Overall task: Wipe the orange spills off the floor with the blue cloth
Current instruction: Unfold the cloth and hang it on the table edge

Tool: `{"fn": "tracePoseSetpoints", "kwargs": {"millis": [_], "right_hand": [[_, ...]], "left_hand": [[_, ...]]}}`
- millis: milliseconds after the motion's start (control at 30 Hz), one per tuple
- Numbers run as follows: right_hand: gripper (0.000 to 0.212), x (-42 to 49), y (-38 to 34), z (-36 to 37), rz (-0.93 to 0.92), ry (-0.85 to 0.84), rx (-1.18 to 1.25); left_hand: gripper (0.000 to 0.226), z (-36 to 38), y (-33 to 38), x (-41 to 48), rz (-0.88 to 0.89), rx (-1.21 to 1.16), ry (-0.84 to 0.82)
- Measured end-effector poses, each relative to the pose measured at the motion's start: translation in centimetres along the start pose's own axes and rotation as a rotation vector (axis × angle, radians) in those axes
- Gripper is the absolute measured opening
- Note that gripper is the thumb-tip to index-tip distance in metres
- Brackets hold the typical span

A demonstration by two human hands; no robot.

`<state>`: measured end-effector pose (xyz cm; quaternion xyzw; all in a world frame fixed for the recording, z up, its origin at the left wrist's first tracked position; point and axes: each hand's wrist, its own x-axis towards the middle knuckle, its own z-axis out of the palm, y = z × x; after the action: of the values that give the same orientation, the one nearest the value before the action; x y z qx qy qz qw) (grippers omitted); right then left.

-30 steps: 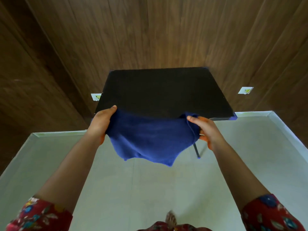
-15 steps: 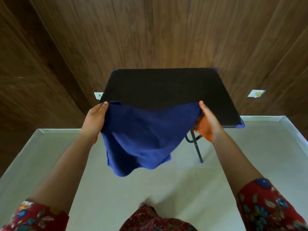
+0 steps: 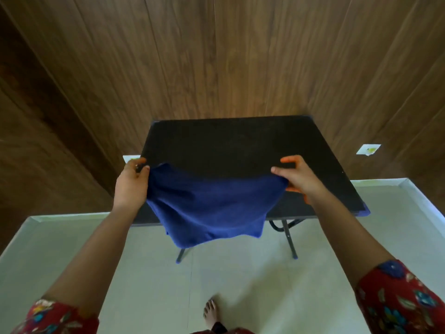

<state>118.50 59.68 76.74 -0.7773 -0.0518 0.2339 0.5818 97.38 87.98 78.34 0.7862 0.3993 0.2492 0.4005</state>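
Observation:
The blue cloth (image 3: pixel 209 206) hangs spread between my two hands above the front edge of a black table (image 3: pixel 231 143). My left hand (image 3: pixel 131 183) pinches its left corner between thumb and fingers. My right hand (image 3: pixel 298 178) pinches the right corner; orange stains show on its fingertips and palm edge. The cloth's lower part droops in front of the table, over the pale floor (image 3: pixel 240 280). No orange spill shows on the floor in this view.
The black folding table stands against a wood-panelled wall (image 3: pixel 216 56), its metal legs (image 3: pixel 289 239) on the floor. White sockets sit on the wall at left (image 3: pixel 130 158) and right (image 3: pixel 368 149). My bare foot (image 3: pixel 212 312) is at the bottom.
Both hands lifted the cloth and carried it forward over the table's front edge, stretching it wider. The camera view tilted up and I stepped closer to the table.

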Motion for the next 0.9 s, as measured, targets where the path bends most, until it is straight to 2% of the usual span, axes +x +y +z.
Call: {"fn": "tracePoseSetpoints", "kwargs": {"millis": [67, 100, 200, 267, 333, 400, 433, 500, 533, 600, 633, 700, 767, 833, 900], "right_hand": [[0.026, 1.7, -2.2, 0.0, -0.121, -0.035, 0.044], [0.031, 1.9, -2.5, -0.4, -0.182, -0.064, -0.015], [0.057, 4.0, -3.5, -0.9, -0.327, -0.005, -0.514], [0.044, 5.2, -3.8, -0.7, -0.397, 0.084, -0.765], [0.018, 6.1, -4.4, -0.9, -0.452, 0.112, -0.785], [0.015, 7.0, -4.9, -1.3, -0.483, 0.057, -0.736], [0.017, 7.3, -5.2, -1.7, -0.464, -0.02, -0.639], [0.016, 7.7, -6.5, -2.5, -0.361, -0.207, -0.254], [0.018, 7.7, -7.0, -2.6, -0.329, -0.251, -0.022], [0.032, 8.3, -6.7, -2.0, -0.233, -0.278, 0.377], [0.035, 8.7, -5.7, -1.4, -0.158, -0.276, 0.487], [0.03, 8.8, -3.0, 0.5, 0.031, -0.268, 0.447], [0.026, 9.0, -0.7, 1.6, 0.176, -0.235, 0.302], [0.025, 9.7, 0.2, 1.6, 0.27, -0.216, 0.243], [0.024, 10.1, 0.1, 1.4, 0.341, -0.26, 0.265]], "left_hand": [[0.035, -0.2, 0.0, 2.9, 0.029, 0.024, -0.053], [0.032, -0.3, 0.0, 3.5, 0.041, -0.016, -0.113], [0.018, -0.3, 0.4, 6.7, 0.042, -0.107, -0.342], [0.031, -0.4, 1.1, 8.7, 0.122, 0.153, -0.462], [0.028, -0.4, 2.1, 10.5, 0.278, 0.431, -0.407], [0.021, -0.6, 2.8, 11.8, 0.364, 0.475, -0.405], [0.027, -0.8, 3.2, 11.9, 0.328, 0.369, -0.483], [0.052, -1.1, 4.5, 12.7, 0.104, -0.015, -0.641], [0.057, -0.8, 4.8, 13.1, 0.009, -0.156, -0.65], [0.055, 0.3, 4.8, 13.7, -0.138, -0.332, -0.618], [0.046, 1.3, 4.0, 13.8, -0.187, -0.418, -0.621], [0.027, 3.5, 1.8, 12.8, -0.286, -0.423, -0.673], [0.017, 5.4, -0.1, 11.6, -0.347, -0.249, -0.716], [0.008, 6.9, -1.2, 11.6, -0.374, -0.148, -0.676], [0.012, 8.1, -1.3, 12.1, -0.379, -0.088, -0.6]]}}
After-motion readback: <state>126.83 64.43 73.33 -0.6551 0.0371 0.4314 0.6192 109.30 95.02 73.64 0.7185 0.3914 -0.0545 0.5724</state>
